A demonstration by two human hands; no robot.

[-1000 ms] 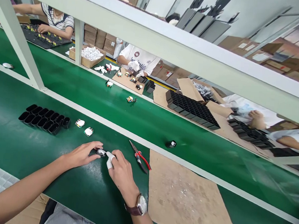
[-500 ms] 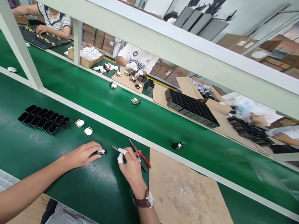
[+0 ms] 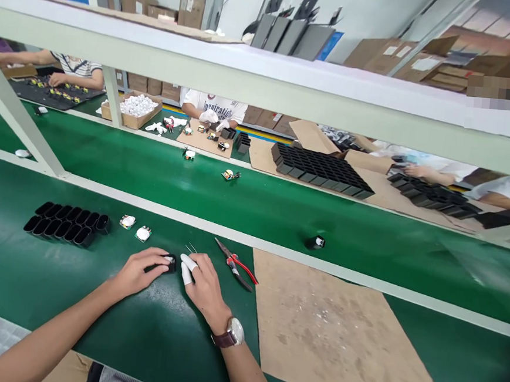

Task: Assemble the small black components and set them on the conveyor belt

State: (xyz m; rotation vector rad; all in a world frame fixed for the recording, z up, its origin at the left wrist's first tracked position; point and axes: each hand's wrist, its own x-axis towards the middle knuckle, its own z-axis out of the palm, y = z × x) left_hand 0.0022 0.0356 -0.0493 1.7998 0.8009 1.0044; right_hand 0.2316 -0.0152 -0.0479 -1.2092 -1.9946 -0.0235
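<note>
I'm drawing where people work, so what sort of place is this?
Probably a factory: small parts sit on a long green belt, black cases stand in rows, and cardboard boxes are behind.

The smooth, deep green bench (image 3: 167,343) borders a brighter green flat belt (image 3: 271,207) and a pale greenish-white metal beam (image 3: 263,91). Oval black plastic cups (image 3: 67,223) contrast with small square circuit boards (image 3: 143,233), green-edged with white tops. The small black plastic case (image 3: 172,264) shows white inside; the slim tweezers (image 3: 193,248) are silvery. White finger covers (image 3: 186,274) sit above a dark brown-strapped, silver-cased wristwatch (image 3: 228,334). Long-nosed metal pliers (image 3: 241,267) have red-and-black handles. The tan cardboard sheet (image 3: 336,333) is mottled with darker stains and whitish flecks.
</note>
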